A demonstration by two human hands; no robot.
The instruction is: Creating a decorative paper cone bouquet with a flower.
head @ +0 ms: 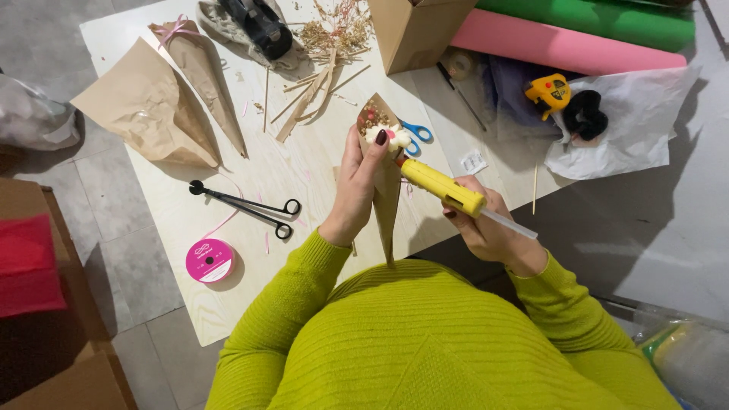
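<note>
Far left on the pale surface (228,304) sat a pink ribbon spool (209,260) and black scissors (244,205). Mid-frame, the left hand (355,190) gripped a brown paper cone (386,182). Just right, the right hand (486,224) was closed around a yellow glue gun (440,186), tip touching the cone's top.

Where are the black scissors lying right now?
In the head view, the black scissors lie open on the wooden table, left of the left hand, just above the pink ribbon spool.
</note>
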